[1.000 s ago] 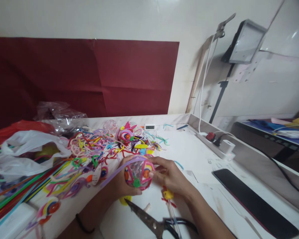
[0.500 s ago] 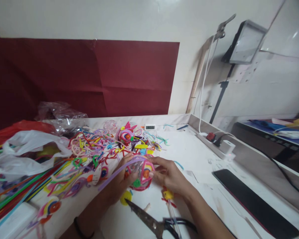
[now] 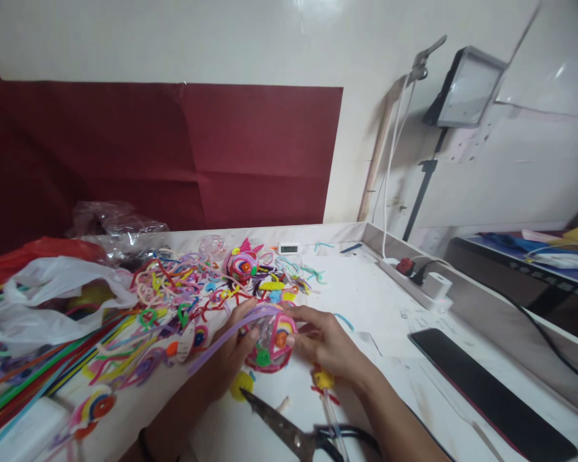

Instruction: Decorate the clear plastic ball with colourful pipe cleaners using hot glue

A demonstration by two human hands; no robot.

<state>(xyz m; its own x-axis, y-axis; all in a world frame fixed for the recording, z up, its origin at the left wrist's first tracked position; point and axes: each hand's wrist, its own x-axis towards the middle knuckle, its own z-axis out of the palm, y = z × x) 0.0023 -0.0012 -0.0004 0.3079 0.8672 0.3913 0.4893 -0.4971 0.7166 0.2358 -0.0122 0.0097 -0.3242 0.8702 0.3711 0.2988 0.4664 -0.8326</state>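
A clear ball wrapped in coloured pipe cleaners (image 3: 272, 343) sits low over the white table between both my hands. My left hand (image 3: 231, 356) cups its left side, with the fingers curled round it. My right hand (image 3: 320, 340) grips its right side with thumb and fingertips. A long purple pipe cleaner (image 3: 221, 337) runs from the top of the ball down to the left over my left hand. Scissors (image 3: 289, 433) lie just in front of my hands, blades pointing left. A yellow disc (image 3: 241, 385) lies under my left hand.
A heap of loose coloured pipe cleaners (image 3: 173, 289) and a second decorated ball (image 3: 243, 263) lie behind my hands. Plastic bags (image 3: 48, 289) fill the left side. A black phone (image 3: 491, 391), a power strip (image 3: 414, 276) with a charger and a small digital clock (image 3: 289, 248) sit to the right and back.
My left hand has shifted round the ball, its fingers now higher on the left side. The ball has turned slightly. The view has tipped down a little.
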